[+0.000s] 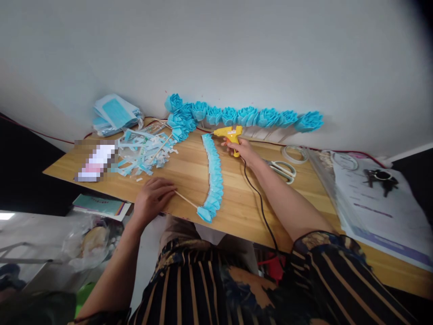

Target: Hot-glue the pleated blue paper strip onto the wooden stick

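Observation:
My right hand (pixel 244 151) is closed round the handle of a yellow glue gun (pixel 228 133), whose nozzle points left at the far end of a long strip of folded blue pieces (pixel 214 175) lying on the wooden table (pixel 189 180). My left hand (pixel 154 195) rests on the table near its front edge, fingers pinched on a thin wooden stick (pixel 186 199). The stick's far end sits in the near end of the blue strip. The gun's black cord (pixel 257 198) runs back under my right forearm.
A row of blue paper flowers (pixel 250 116) lines the wall. Scraps of cut blue material (pixel 144 151) and a stack of blue face masks (pixel 115 113) lie at the left. Scissors (pixel 282 169), a tape roll (pixel 295 154) and plastic-covered papers (pixel 375 194) sit right.

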A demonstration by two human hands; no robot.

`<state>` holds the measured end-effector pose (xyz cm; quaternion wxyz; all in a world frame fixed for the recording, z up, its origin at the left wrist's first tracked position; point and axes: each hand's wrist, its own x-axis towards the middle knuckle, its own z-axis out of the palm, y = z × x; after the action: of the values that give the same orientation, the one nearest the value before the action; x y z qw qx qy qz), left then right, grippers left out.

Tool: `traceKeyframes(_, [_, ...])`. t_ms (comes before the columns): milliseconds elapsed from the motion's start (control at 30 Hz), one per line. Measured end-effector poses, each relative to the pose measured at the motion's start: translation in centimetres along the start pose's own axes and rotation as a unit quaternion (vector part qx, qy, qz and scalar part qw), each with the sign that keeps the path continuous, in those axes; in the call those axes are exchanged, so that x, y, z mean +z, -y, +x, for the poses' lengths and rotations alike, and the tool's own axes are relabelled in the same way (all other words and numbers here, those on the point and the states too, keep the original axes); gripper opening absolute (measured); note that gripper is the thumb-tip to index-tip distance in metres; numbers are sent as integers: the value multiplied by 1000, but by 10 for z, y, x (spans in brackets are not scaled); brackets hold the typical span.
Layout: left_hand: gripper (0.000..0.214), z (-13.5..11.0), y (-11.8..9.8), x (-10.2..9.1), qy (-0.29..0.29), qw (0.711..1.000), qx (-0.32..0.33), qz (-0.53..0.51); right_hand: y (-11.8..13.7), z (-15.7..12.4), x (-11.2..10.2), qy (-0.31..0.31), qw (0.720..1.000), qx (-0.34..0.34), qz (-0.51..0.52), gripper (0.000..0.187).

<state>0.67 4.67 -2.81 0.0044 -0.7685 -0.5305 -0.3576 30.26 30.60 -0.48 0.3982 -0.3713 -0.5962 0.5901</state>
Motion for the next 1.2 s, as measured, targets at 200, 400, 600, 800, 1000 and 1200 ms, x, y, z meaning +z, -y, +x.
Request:
traceKeyframes(200, [16, -1, 1, 1, -8, 1000, 7, 4, -1, -11, 3, 8, 999, 15, -44, 37])
traceKeyframes(400, [16, 0, 0, 0, -3, 1000, 8, 1, -7, -19, 6, 11, 994, 0, -106, 28])
traceKeyframes(600, [14, 0, -1, -1, -6, 1000, 7, 3, -10, -20, -1, 27, 989, -11, -148, 30])
traceKeyframes(800, [13, -1, 0, 0, -8, 1000, 7, 7, -4, -23, -14, 56, 992, 8, -113, 41])
traceKeyframes(1000, [13, -1, 0, -1, -10, 1000, 10, 8, -1, -24, -17, 79, 987, 18, -136, 33])
traceKeyframes(1200, [13, 0, -2, -1, -11, 1000, 11, 4, 5, -26, -17, 79, 991, 7, -108, 31])
